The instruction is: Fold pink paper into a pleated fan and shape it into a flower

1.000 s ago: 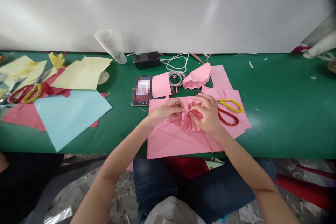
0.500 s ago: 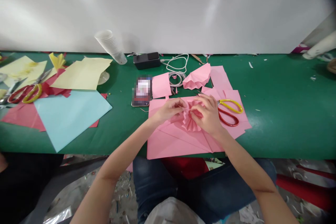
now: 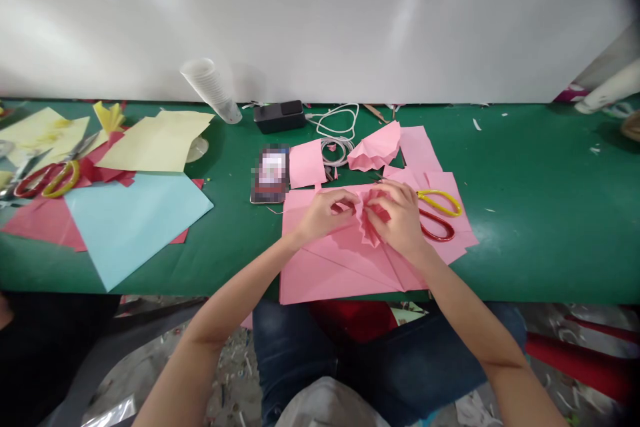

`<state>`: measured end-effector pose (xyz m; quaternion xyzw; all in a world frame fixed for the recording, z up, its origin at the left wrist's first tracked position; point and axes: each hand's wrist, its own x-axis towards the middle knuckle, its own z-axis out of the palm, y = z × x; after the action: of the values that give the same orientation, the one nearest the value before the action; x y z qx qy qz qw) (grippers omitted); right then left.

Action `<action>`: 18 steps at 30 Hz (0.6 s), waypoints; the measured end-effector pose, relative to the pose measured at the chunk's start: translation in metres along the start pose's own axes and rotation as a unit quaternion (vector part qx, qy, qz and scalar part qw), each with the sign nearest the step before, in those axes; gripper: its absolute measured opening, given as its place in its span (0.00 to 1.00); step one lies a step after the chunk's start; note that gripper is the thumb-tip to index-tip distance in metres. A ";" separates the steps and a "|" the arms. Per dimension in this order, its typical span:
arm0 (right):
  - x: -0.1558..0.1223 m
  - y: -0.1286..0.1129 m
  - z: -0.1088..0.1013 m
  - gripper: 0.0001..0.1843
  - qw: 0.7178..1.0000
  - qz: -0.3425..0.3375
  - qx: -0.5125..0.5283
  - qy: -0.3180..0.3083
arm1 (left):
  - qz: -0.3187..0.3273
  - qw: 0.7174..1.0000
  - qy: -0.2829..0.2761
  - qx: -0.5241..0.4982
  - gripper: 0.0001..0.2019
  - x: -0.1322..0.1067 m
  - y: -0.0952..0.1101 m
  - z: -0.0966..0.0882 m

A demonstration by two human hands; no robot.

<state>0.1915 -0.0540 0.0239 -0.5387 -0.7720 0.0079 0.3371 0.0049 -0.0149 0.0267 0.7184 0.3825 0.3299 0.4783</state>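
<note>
A pleated pink paper fan (image 3: 369, 232) is held between my hands, above a stack of pink paper sheets (image 3: 320, 273). My left hand (image 3: 327, 213) pinches its left side with the thumb and fingertips. My right hand (image 3: 397, 217) grips the fan from the right, its fingers bent around the folds. Just right of that hand lie scissors (image 3: 440, 203) with one yellow and one red handle, resting on the pink sheets. Behind my hands sits another pleated pink paper piece (image 3: 376, 147). The exact fingertip contact is partly hidden by the folds.
A phone (image 3: 270, 175), a small pink sheet (image 3: 307, 164), a black box (image 3: 279, 116) with a coiled white cable (image 3: 337, 149) and leaning stacked cups (image 3: 213, 90) stand behind. Leftward lie blue paper (image 3: 137, 223), yellow paper (image 3: 155, 140) and more scissors (image 3: 60, 177). A white wall (image 3: 320, 27) bounds the table.
The pink fan has turned and shows more edge-on, its lower pleats less spread. Both hands have shifted slightly to the right with it. The other things have stayed in place.
</note>
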 end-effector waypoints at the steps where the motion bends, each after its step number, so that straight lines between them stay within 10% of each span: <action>1: 0.000 0.000 0.000 0.03 1.000 -0.002 0.003 0.000 | 0.016 0.999 0.006 0.029 0.10 -0.001 0.001 0.001; 18: 0.000 0.001 -0.001 0.04 0.998 0.001 0.064 -0.015 | 0.041 0.996 0.040 0.070 0.07 -0.005 -0.001 0.005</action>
<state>0.1932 -0.0539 0.0242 -0.5167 -0.7743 0.0659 0.3594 0.0061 -0.0215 0.0234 0.7510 0.3940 0.3503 0.3976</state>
